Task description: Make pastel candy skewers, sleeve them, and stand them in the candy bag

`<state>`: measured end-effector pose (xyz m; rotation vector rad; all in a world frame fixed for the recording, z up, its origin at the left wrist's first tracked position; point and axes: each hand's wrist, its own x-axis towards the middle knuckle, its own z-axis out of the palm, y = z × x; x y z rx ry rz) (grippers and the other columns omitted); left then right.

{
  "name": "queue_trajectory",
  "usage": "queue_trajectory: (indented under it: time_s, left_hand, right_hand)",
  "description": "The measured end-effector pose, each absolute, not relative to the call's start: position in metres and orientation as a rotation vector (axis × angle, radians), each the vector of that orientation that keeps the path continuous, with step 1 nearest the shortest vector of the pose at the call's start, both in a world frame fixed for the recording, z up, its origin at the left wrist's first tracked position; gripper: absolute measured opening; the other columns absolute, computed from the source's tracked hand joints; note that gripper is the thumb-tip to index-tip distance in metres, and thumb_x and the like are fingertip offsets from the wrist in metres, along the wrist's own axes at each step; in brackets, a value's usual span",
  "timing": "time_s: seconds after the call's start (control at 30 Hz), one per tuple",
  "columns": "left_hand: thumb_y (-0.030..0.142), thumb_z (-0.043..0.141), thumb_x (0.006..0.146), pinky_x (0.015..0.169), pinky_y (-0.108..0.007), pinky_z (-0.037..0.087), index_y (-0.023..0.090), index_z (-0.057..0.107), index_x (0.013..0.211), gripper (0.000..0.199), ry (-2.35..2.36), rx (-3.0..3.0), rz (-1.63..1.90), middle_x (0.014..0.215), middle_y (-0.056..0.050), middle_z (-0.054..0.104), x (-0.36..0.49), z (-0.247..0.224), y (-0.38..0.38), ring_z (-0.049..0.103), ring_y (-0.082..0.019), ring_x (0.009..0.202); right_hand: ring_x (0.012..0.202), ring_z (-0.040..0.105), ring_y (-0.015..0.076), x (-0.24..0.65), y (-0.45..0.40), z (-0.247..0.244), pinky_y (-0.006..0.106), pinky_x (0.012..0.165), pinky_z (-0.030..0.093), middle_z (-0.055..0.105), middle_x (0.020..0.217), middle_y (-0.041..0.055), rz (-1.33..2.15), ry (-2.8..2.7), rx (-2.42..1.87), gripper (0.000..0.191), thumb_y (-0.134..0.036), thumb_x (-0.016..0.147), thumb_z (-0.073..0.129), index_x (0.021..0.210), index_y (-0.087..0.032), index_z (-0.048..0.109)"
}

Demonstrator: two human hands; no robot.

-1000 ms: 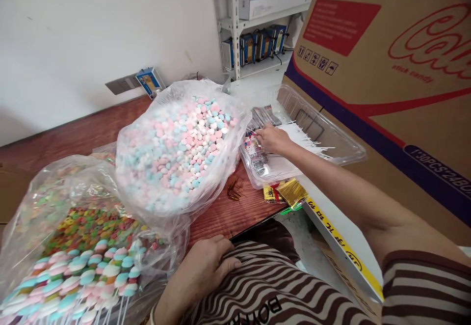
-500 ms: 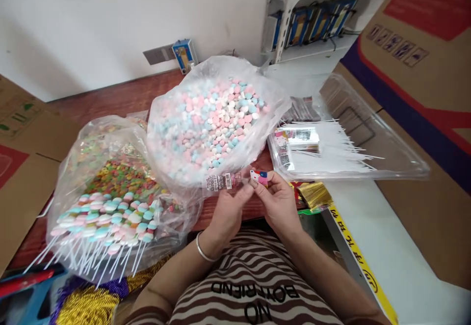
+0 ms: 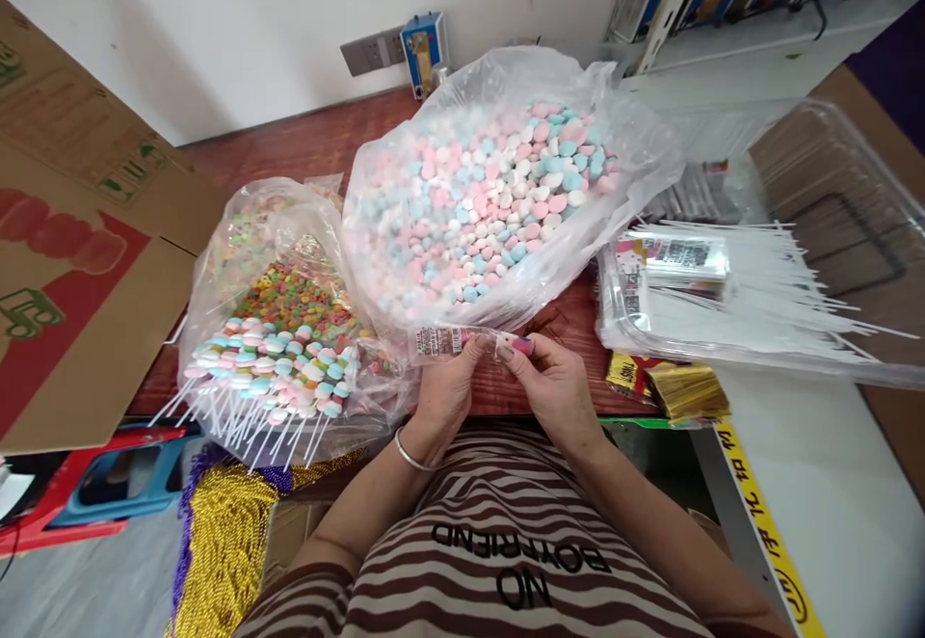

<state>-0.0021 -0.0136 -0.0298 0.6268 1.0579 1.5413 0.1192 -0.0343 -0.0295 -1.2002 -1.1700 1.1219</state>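
Near the table's front edge, a small printed plastic wrapper (image 3: 436, 340) with a barcode is stretched between my two hands. My left hand (image 3: 452, 383) pinches its middle. The fingertips of my right hand (image 3: 555, 383) grip the colourful right end. Just beyond lies a big clear bag of pink, blue and white marshmallows (image 3: 498, 204). On the left sits a clear bag of small coloured ring candies (image 3: 293, 293). Several marshmallow skewers on white sticks (image 3: 271, 368) rest on that bag. The wrapper looks flat, but I cannot tell whether anything is inside.
A clear plastic tray (image 3: 611, 325) at right holds white sticks (image 3: 766, 281) and a stack of wrappers (image 3: 686, 262). Gold twist ties (image 3: 690, 392) lie at the table edge. Cardboard boxes (image 3: 79, 214) stand on both sides. A blue device (image 3: 425, 50) leans by the wall.
The camera view has swung left and down, so the table things appear farther right. Both hands keep hold of the wrapper, and less of its colourful end shows at the right fingers.
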Motion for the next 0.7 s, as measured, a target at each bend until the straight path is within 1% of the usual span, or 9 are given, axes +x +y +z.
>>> queue_trajectory:
  time_s: [0.07, 0.17, 0.23, 0.33, 0.43, 0.47, 0.53, 0.6, 0.7]
  left_hand:
    - [0.033, 0.093, 0.06, 0.1, -0.033, 0.05, 0.024, 0.071, 0.084, 0.034, 1.053, 0.61, 1.549, 0.089, -0.001, 0.074, -0.001, -0.032, -0.011, 0.069, -0.021, 0.104]
    - [0.032, 0.093, 0.06, 0.099, -0.031, 0.05, 0.026, 0.072, 0.089, 0.036, 1.026, 0.625, 1.531, 0.095, 0.0, 0.075, -0.001, -0.034, -0.009, 0.068, -0.02, 0.107]
    - [0.032, 0.092, 0.064, 0.1, -0.031, 0.05, 0.025, 0.074, 0.091, 0.033, 0.98, 0.662, 1.487, 0.098, 0.0, 0.075, -0.002, -0.034, -0.009, 0.068, -0.019, 0.105]
    - [0.032, 0.091, 0.067, 0.093, -0.028, 0.052, 0.02, 0.073, 0.084, 0.027, 0.926, 0.663, 1.419, 0.091, -0.001, 0.074, -0.004, -0.031, -0.009, 0.068, -0.016, 0.091]
    - [0.032, 0.094, 0.063, 0.068, -0.021, 0.049, 0.017, 0.067, 0.073, 0.033, 0.899, 0.515, 1.403, 0.071, 0.003, 0.065, -0.009, -0.03, -0.007, 0.057, -0.008, 0.064]
    - [0.033, 0.095, 0.061, 0.061, -0.02, 0.046, 0.016, 0.065, 0.072, 0.036, 0.884, 0.447, 1.396, 0.067, 0.005, 0.062, -0.01, -0.03, -0.006, 0.053, -0.006, 0.058]
    - [0.037, 0.097, 0.057, 0.054, -0.019, 0.043, 0.016, 0.063, 0.071, 0.042, 0.844, 0.334, 1.372, 0.064, 0.006, 0.058, -0.013, -0.031, -0.004, 0.05, -0.006, 0.054]
    - [0.038, 0.098, 0.056, 0.053, -0.019, 0.044, 0.016, 0.063, 0.071, 0.044, 0.818, 0.28, 1.366, 0.064, 0.006, 0.059, -0.014, -0.03, -0.002, 0.052, -0.006, 0.055]
    - [0.038, 0.097, 0.057, 0.055, -0.02, 0.046, 0.016, 0.063, 0.07, 0.043, 0.822, 0.263, 1.359, 0.065, 0.005, 0.062, -0.013, -0.029, -0.002, 0.053, -0.006, 0.055]
  right_hand:
    - [0.059, 0.05, 0.0135, 0.12, -0.033, -0.03, 0.026, 0.055, 0.041, 0.057, 0.06, -0.0019, 1.147, -1.183, -1.202, 0.039, -0.051, 0.088, 0.068, 0.066, -0.02, 0.062]
    - [0.066, 0.057, 0.0149, 0.121, -0.031, -0.029, 0.027, 0.062, 0.047, 0.065, 0.07, -0.0005, 1.188, -1.111, -1.144, 0.034, -0.052, 0.088, 0.068, 0.076, -0.021, 0.066]
    - [0.068, 0.059, 0.0149, 0.122, -0.03, -0.028, 0.027, 0.065, 0.05, 0.068, 0.073, -0.0001, 1.184, -1.067, -1.123, 0.031, -0.05, 0.087, 0.07, 0.078, -0.021, 0.066]
    - [0.064, 0.058, 0.014, 0.125, -0.03, -0.029, 0.027, 0.063, 0.048, 0.067, 0.068, -0.0005, 1.135, -1.086, -1.155, 0.034, -0.048, 0.087, 0.072, 0.071, -0.02, 0.063]
    - [0.061, 0.056, 0.0133, 0.128, -0.031, -0.028, 0.027, 0.061, 0.047, 0.063, 0.064, -0.0014, 1.101, -1.124, -1.165, 0.038, -0.049, 0.09, 0.07, 0.068, -0.02, 0.061]
    - [0.062, 0.057, 0.0138, 0.129, -0.032, -0.028, 0.028, 0.062, 0.048, 0.064, 0.067, -0.0011, 1.094, -1.125, -1.153, 0.036, -0.049, 0.093, 0.067, 0.072, -0.02, 0.064]
    - [0.069, 0.062, 0.0158, 0.131, -0.035, -0.025, 0.031, 0.069, 0.052, 0.069, 0.08, 0.0011, 1.047, -1.134, -1.13, 0.029, -0.049, 0.096, 0.062, 0.091, -0.022, 0.069]
    - [0.08, 0.065, 0.0187, 0.132, -0.04, -0.021, 0.037, 0.078, 0.055, 0.07, 0.097, 0.005, 0.925, -1.199, -1.114, 0.028, -0.047, 0.098, 0.06, 0.108, -0.024, 0.069]
    - [0.102, 0.065, 0.0252, 0.131, -0.048, -0.016, 0.045, 0.092, 0.055, 0.066, 0.114, 0.0104, 0.673, -1.393, -1.073, 0.029, -0.045, 0.098, 0.06, 0.116, -0.025, 0.07]
